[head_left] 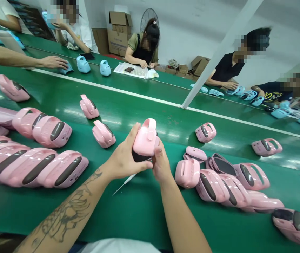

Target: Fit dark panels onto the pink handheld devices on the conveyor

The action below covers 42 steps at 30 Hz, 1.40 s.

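Between both hands, a pink plastic casing with a loop handle [146, 140] is held up above the green work surface, its dark side facing down. My left hand [125, 154] wraps round its left side, thumb along the lower edge. On the right side, my right hand [161, 161] grips the casing with its fingers partly behind it. A thin tool with a white handle [129, 179] lies on the green surface below the hands. Left of my left hand stands another pink casing [103, 134].
Rows of pink casings lie at the left [68, 170] and right [213, 186]. Single pink units sit on the green conveyor [150, 110]. A white post [210, 63] rises behind. Across the line, several people handle blue casings, and a person's arm [20, 58] reaches in from the left.
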Each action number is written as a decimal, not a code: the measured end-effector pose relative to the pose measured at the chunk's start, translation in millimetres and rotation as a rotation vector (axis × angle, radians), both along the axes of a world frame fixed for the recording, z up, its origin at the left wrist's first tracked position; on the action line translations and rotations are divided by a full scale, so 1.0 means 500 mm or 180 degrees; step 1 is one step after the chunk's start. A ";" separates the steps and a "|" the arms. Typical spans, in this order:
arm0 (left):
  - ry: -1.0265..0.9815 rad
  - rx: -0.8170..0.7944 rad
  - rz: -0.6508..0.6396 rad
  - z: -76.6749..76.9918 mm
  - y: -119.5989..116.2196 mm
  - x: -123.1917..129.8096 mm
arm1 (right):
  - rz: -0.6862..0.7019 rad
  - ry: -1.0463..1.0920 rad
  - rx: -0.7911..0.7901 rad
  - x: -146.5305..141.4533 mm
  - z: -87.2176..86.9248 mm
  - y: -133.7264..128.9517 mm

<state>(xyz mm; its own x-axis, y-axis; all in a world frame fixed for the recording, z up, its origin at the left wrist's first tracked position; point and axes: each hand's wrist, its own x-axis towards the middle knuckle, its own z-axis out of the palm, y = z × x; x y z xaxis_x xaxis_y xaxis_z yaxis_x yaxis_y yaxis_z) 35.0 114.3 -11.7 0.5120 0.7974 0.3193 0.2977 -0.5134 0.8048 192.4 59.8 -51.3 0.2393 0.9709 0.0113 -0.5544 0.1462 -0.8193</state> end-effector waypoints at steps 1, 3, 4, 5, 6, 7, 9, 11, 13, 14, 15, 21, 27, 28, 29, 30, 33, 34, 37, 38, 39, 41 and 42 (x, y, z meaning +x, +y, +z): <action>0.0042 0.0246 0.0030 -0.008 0.000 -0.001 | -0.0016 -0.0141 0.0027 0.000 -0.001 -0.003; 0.0004 0.0856 0.0238 -0.024 0.001 -0.002 | 0.0028 -0.0355 0.0013 -0.002 -0.001 -0.009; -0.0057 0.1105 0.0343 -0.030 0.001 -0.002 | 0.0095 -0.0406 -0.0036 -0.004 0.001 -0.013; -0.0124 0.1248 0.0428 -0.035 0.001 -0.003 | 0.0168 -0.0466 -0.0080 -0.006 0.004 -0.016; -0.0192 0.1256 0.0482 -0.039 0.001 -0.003 | 0.0237 -0.0547 -0.0106 -0.006 0.009 -0.020; -0.0279 0.1117 0.0505 -0.041 0.000 -0.003 | 0.0286 -0.0650 -0.0126 -0.006 0.014 -0.025; -0.0616 0.0450 0.0455 -0.041 -0.001 -0.006 | 0.0299 -0.0963 -0.0198 0.000 0.028 -0.034; -0.1188 -0.0491 0.0232 -0.037 0.002 -0.010 | 0.0115 -0.1439 -0.0223 0.009 0.044 -0.042; -0.1754 -0.1357 -0.0065 -0.031 0.010 -0.017 | -0.0049 -0.2054 0.0056 0.017 0.058 -0.048; -0.1919 -0.1678 -0.0166 -0.028 0.015 -0.021 | -0.0049 -0.2338 0.0299 0.019 0.064 -0.050; -0.1987 -0.1926 -0.0233 -0.026 0.019 -0.025 | 0.0006 -0.2570 0.0555 0.019 0.069 -0.050; -0.1884 -0.2489 -0.0687 -0.022 0.030 -0.041 | 0.0075 -0.3324 0.1197 0.006 0.062 -0.049; -0.1912 -0.2583 -0.0902 -0.031 0.029 -0.043 | -0.0320 -0.4454 0.1675 0.015 0.047 -0.043; -0.1935 -0.2577 -0.0933 -0.031 0.029 -0.043 | -0.0372 -0.4625 0.1718 0.017 0.047 -0.042; -0.1945 -0.2569 -0.0953 -0.031 0.029 -0.043 | -0.0410 -0.4745 0.1732 0.019 0.048 -0.041; -0.1942 -0.2565 -0.0964 -0.030 0.030 -0.044 | -0.0426 -0.4811 0.1723 0.021 0.048 -0.041; -0.1884 -0.2570 -0.0921 -0.027 0.029 -0.044 | -0.0402 -0.4846 0.1717 0.022 0.051 -0.043; -0.1844 -0.2575 -0.0889 -0.026 0.029 -0.044 | -0.0368 -0.4839 0.1706 0.022 0.052 -0.044; -0.1718 -0.2528 -0.0790 -0.023 0.027 -0.043 | -0.0246 -0.4816 0.1644 0.021 0.054 -0.049; -0.1693 -0.2507 -0.0766 -0.022 0.026 -0.042 | -0.0202 -0.4805 0.1616 0.021 0.054 -0.051; -0.1674 -0.2487 -0.0744 -0.021 0.026 -0.041 | -0.0163 -0.4792 0.1589 0.020 0.055 -0.052; -0.1629 -0.2442 -0.0711 -0.020 0.023 -0.040 | -0.0102 -0.4768 0.1537 0.019 0.056 -0.056; -0.1594 -0.2409 -0.0696 -0.021 0.022 -0.039 | -0.0080 -0.4755 0.1513 0.019 0.057 -0.057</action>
<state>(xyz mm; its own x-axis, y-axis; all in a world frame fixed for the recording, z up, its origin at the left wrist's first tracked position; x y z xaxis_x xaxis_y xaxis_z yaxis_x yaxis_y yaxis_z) 15.5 125.1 -22.0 0.6185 0.7855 -0.0218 -0.2158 0.1965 0.9565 201.7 31.3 -22.9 -0.2521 0.8057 0.5360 0.6924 0.5371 -0.4817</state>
